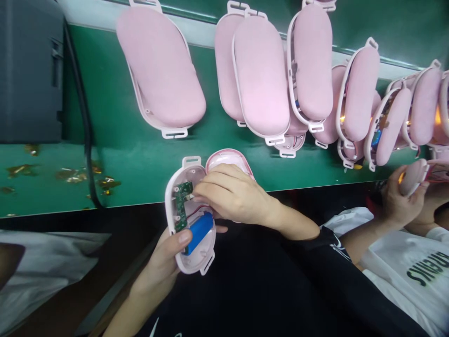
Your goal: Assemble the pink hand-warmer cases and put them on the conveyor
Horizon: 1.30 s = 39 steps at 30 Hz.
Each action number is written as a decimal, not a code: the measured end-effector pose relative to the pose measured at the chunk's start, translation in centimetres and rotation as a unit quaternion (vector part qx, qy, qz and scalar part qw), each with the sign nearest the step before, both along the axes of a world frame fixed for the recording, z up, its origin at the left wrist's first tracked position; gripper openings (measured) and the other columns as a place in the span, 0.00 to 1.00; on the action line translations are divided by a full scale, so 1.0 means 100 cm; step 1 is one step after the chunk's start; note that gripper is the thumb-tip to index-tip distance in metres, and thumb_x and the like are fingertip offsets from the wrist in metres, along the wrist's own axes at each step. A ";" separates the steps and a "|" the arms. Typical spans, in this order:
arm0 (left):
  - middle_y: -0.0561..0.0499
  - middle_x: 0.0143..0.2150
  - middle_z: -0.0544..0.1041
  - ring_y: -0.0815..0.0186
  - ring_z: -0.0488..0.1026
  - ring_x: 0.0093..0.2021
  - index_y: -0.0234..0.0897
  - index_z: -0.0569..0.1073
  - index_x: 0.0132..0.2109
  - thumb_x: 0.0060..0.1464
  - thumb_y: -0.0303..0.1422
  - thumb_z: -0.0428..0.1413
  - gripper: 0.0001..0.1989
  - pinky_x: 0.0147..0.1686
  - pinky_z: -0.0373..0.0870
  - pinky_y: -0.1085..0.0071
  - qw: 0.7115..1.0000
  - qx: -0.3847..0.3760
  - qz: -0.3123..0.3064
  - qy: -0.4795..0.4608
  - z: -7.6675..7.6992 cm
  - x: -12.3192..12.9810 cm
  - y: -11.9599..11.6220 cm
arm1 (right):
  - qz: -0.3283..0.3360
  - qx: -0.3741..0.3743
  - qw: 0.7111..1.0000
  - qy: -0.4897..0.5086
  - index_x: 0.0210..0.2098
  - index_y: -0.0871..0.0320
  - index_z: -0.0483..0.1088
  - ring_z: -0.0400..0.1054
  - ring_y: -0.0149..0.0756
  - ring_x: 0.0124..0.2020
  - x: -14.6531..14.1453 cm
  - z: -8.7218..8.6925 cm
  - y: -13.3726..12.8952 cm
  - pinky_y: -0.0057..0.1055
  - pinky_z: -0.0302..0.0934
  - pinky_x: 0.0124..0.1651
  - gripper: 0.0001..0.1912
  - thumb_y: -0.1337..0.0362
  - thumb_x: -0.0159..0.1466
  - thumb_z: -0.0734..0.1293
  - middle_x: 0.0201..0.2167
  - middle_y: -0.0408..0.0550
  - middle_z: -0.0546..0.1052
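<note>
A green-topped table (140, 173) crosses the view, with dark space below its edge.

A box (31, 70), a black cable (83, 100) and gold scraps (108, 183) lie on the surface (140, 164); a person (403, 257) is at right.

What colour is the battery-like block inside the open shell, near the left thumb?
The block is blue, seen best in the head view.

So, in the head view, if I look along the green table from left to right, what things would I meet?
Dark grey box → black cable → single pink case → overlapping pair of pink cases → crowded row of pink cases. The gold foil scraps overlap the first two in order.
</note>
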<state>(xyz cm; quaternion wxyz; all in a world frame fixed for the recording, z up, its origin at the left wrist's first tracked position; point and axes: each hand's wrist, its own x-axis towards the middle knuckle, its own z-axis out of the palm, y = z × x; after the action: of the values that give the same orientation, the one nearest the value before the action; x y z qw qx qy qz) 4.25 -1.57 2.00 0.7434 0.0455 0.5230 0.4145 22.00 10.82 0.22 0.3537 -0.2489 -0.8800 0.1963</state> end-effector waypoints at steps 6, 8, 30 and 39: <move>0.40 0.55 0.86 0.39 0.82 0.56 0.36 0.82 0.58 0.54 0.49 0.69 0.30 0.56 0.85 0.42 0.999 0.030 -0.040 -0.014 -0.002 -0.002 0.000 | 0.010 0.058 0.996 -0.072 0.45 0.63 0.76 0.70 0.38 0.43 0.006 0.015 0.004 0.36 0.66 0.48 0.06 0.71 0.76 0.66 0.38 0.46 0.81; 0.40 0.55 0.85 0.40 0.81 0.57 0.34 0.81 0.58 0.54 0.49 0.69 0.31 0.55 0.86 0.43 0.998 0.039 -0.051 -0.009 -0.003 -0.004 0.001 | 0.014 0.078 0.992 -0.096 0.43 0.62 0.76 0.69 0.38 0.43 0.007 0.021 0.006 0.35 0.65 0.48 0.06 0.72 0.76 0.66 0.37 0.46 0.80; 0.46 0.52 0.80 0.55 0.81 0.47 0.44 0.82 0.56 0.51 0.54 0.73 0.30 0.43 0.87 0.63 0.993 0.069 -0.090 0.010 -0.010 -0.006 0.003 | 0.024 -0.018 0.995 -0.096 0.52 0.56 0.76 0.70 0.40 0.50 0.010 0.016 0.025 0.39 0.66 0.53 0.11 0.57 0.80 0.65 0.48 0.48 0.81; 0.44 0.46 0.87 0.53 0.87 0.40 0.36 0.88 0.48 0.49 0.60 0.72 0.32 0.45 0.88 0.63 0.995 0.070 -0.026 -0.067 -0.003 0.002 0.016 | 0.039 -0.108 0.971 -0.211 0.48 0.57 0.78 0.67 0.38 0.45 0.065 0.027 0.012 0.38 0.56 0.45 0.10 0.58 0.79 0.66 0.44 0.48 0.81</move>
<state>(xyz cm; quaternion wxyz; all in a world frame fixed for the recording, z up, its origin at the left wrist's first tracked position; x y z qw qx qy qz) 4.42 0.06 1.74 0.7826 0.0831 0.4400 0.4325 28.47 12.07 2.93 0.1232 -0.2871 -0.9173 0.2469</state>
